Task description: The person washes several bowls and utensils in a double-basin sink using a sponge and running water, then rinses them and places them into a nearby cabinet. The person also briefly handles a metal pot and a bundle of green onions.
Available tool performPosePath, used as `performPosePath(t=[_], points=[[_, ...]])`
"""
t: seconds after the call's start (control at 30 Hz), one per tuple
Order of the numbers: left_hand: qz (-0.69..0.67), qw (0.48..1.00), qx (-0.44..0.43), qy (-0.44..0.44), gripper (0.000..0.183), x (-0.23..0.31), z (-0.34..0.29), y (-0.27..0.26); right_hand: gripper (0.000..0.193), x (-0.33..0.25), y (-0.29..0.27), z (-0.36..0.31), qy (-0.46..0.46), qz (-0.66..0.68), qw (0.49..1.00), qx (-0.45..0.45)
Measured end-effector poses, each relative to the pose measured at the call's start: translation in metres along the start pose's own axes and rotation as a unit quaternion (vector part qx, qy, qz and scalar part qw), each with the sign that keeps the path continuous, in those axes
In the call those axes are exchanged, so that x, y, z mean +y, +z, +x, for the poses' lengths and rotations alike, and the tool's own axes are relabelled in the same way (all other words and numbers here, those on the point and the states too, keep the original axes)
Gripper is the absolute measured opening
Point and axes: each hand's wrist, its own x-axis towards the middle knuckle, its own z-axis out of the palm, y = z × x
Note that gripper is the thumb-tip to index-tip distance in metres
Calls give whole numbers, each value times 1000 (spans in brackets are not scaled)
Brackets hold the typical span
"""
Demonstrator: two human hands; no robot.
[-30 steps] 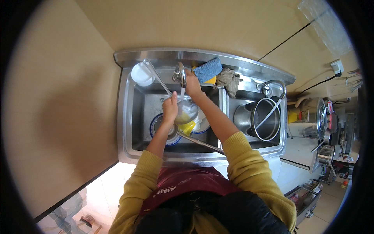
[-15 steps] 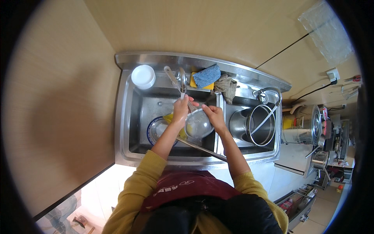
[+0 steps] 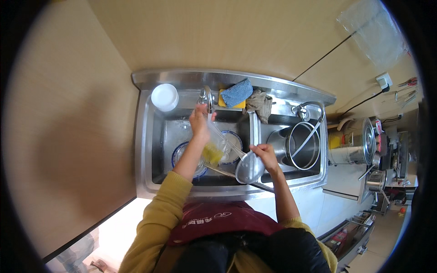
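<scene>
A long-handled grey strainer point(image 3: 249, 169) slants across the left basin, its bowl end low and toward the right. My right hand point(image 3: 266, 157) is closed on the rim of its bowl. My left hand point(image 3: 200, 123), right below the faucet point(image 3: 208, 95), is closed at the upper end of the handle; some of its fingers are hidden. Beneath my hands, a yellow cloth-like thing point(image 3: 212, 153), blurred, lies among blue-rimmed dishes point(image 3: 236, 136). Another metal rod or handle point(image 3: 261, 186) leans over the basin's front edge.
A large steel pot point(image 3: 290, 150) stands in the right basin with a hose spout point(image 3: 312, 133) hanging into it. Along the back ledge are white bowls point(image 3: 165, 97), a blue cloth point(image 3: 237, 93) on a yellow sponge, and a grey rag point(image 3: 259, 105). A metal divider point(image 3: 255, 129) separates the basins.
The strainer's bowl has swung down and to the right with my right hand, and its handle has dropped away from beside the faucet. My left hand has shifted slightly left. A second blue-rimmed dish shows.
</scene>
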Motion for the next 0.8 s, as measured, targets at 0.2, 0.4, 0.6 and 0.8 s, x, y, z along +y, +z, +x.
performPosePath(t=[0.2,0.4,0.6,0.8], points=[[60,992,-110,-33,36,-16,-51,-3,40,1,67,59,-122,43,986,102],[258,956,-139,29,36,16,-39,-32,29,-27,120,122,-166,149,970,102],[190,969,10,160,35,20,-24,-33,42,-13,170,93,-366,-156,891,220],[355,910,-82,199,32,38,-29,-83,51,37,134,93,-222,-193,950,-105]])
